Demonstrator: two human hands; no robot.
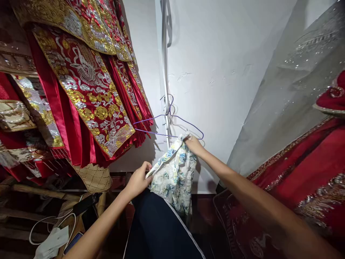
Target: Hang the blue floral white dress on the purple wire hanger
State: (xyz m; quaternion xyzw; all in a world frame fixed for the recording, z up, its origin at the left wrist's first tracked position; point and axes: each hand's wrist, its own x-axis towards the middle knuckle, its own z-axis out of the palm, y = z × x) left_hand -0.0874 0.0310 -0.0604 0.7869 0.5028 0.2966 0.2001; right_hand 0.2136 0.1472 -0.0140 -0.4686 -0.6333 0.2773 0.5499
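Observation:
A white garment with a blue and green floral print (175, 180) hangs slack between my two hands. My left hand (138, 179) is closed on the left end of its band-like top edge. Higher up, my right hand (193, 144) pinches the other end of that edge, close to the lower right corner of a purple wire hanger (188, 123). The hanger's hook is up by a white vertical pole (164, 54). Whether my right fingers also touch the hanger, I cannot tell.
Red garments with gold and silver embroidery (94, 97) hang at the left. At the right is red beaded cloth (296, 162) beside a sheer grey covering (269, 90). White cable (40, 221), a phone (73, 241) and crumpled tissue (52, 242) lie lower left.

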